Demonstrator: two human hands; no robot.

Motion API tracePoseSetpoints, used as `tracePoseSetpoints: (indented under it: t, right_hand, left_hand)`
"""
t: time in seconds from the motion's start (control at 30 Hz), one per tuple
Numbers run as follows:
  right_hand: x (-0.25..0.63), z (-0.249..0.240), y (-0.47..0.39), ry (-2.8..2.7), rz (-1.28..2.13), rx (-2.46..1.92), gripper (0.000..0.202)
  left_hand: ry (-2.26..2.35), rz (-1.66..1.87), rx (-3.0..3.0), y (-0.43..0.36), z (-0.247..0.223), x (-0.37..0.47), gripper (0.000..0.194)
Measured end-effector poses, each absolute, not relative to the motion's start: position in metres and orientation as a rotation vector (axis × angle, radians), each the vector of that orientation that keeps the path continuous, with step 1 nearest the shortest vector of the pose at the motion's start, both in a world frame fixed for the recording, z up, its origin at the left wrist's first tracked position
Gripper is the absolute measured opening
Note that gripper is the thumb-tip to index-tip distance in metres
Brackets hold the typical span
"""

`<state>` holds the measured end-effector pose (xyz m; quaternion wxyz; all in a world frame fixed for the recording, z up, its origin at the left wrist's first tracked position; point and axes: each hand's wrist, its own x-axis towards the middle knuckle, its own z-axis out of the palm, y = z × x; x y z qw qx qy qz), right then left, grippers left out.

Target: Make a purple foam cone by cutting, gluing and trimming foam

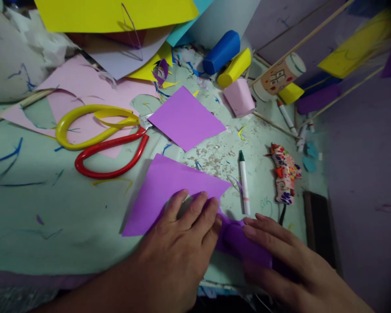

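My left hand lies flat on a purple paper sheet, its fingers stretched out and slightly apart. To the right, my right hand has its fingers over and its blurred thumb below a rounded, darker purple cup-like piece. That piece rests against the sheet's right part, partly hidden by my fingers. A marker with a dark green tip lies just above my right hand. Beyond the sheet, a smaller purple paper square covers the blades of scissors with yellow and red handles.
Pink paper scraps and a large yellow sheet lie at the back left. Blue, yellow and pink cup-like pieces stand near thin sticks. A floral-wrapped tool and a dark phone-like slab are on the right.
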<state>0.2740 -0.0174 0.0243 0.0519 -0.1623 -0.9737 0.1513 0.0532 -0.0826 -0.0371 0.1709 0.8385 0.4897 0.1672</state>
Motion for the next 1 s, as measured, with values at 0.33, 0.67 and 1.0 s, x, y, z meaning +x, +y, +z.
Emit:
tracePoseSetpoints:
  t: [0.33, 0.67, 1.0]
  right_hand:
    - [0.266, 0.029, -0.009, -2.976, 0.499, -0.403, 0.017]
    - [0.265, 0.029, -0.027, -2.923, 0.484, -0.825, 0.027]
    - [0.273, 0.030, -0.012, -2.993, 0.434, -0.475, 0.024]
  left_hand:
    - [1.407, 0.484, 2.397, -0.082, -0.036, 0.054, 0.052]
    - [1.383, 0.413, 2.369, -0.083, -0.035, 0.054, 0.052]
    - [1.363, 0.408, 2.378, -0.081, -0.035, 0.054, 0.056]
